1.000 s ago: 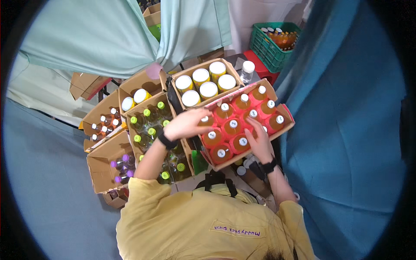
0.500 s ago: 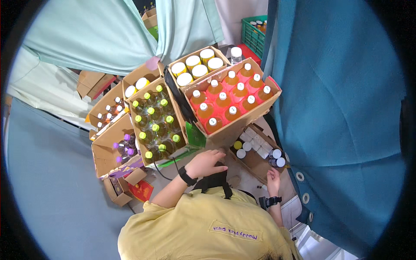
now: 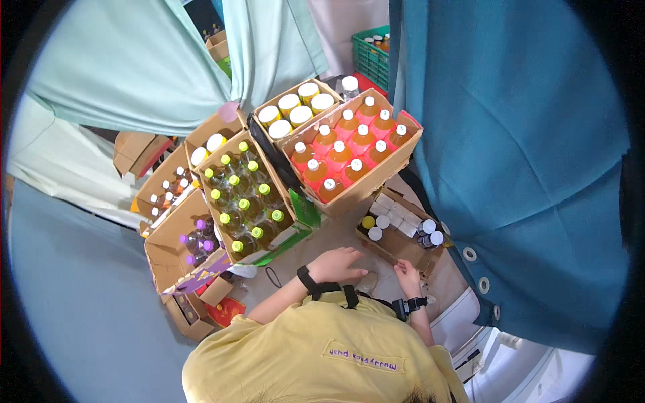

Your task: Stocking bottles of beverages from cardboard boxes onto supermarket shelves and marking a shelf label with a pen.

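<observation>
My left hand (image 3: 336, 264) hangs in front of the tall carton, fingers stretched to the right and holding nothing. A dark band circles that wrist. My right hand (image 3: 408, 279) is at the near edge of a low cardboard box (image 3: 383, 252), its fingers loosely bent; whether they touch the cardboard I cannot tell. Inside this box stand white-capped dark bottles (image 3: 431, 233), small white packs (image 3: 402, 220) and a yellow-lidded container (image 3: 367, 221). Left of my left hand, a carton holds green-capped bottles (image 3: 244, 206). Beyond is the carton of white-capped orange drink bottles (image 3: 340, 151) in red wrap.
White-lidded jars (image 3: 299, 115) fill a carton at the back. Purple-capped bottles (image 3: 199, 243) stand in a carton at left. Blue curtain (image 3: 510, 168) hangs close on the right, pale green curtain (image 3: 154, 60) behind. A green crate (image 3: 371, 64) stands far back.
The view has shifted, so the cartons sit slightly differently. My right hand has moved left, up to the low box's near edge. My left hand has lowered a little to the right, still empty.
</observation>
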Motion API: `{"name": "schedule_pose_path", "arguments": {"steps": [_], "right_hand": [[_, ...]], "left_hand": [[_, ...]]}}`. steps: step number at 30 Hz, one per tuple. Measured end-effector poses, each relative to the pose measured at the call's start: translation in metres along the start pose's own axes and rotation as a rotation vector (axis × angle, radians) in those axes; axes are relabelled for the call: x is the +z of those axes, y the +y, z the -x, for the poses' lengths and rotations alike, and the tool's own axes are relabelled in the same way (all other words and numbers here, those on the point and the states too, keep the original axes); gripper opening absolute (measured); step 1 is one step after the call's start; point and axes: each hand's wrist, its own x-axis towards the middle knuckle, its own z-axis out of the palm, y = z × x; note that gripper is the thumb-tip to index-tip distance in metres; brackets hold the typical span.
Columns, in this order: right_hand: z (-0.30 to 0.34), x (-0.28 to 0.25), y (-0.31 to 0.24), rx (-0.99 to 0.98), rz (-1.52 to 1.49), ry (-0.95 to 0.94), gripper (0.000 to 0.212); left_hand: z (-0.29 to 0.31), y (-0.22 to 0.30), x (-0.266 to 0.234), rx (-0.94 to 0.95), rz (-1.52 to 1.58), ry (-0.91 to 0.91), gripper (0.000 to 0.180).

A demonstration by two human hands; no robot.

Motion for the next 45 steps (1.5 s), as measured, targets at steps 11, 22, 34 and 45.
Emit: {"name": "schedule_pose_path", "arguments": {"steps": [11, 22, 34, 45], "right_hand": [[0.083, 0.078, -0.044, 0.228, 0.161, 0.133, 0.037], [0.213, 0.195, -0.067, 0.37, -0.106, 0.298, 0.038], [0.355, 0.249, -0.053, 0.604, -0.166, 0.706, 0.04], [0.541, 0.334, -0.044, 0.754, -0.296, 0.969, 0.041]], "left_hand": [[0.073, -0.07, -0.005, 0.201, 0.225, -0.09, 0.051], [0.11, -0.1, 0.025, 0.432, 0.224, -0.311, 0.047], [0.135, -0.08, 0.085, 0.548, 0.019, -0.612, 0.05], [0.242, -0.012, 0.202, 0.698, -0.204, -0.829, 0.057]]}}
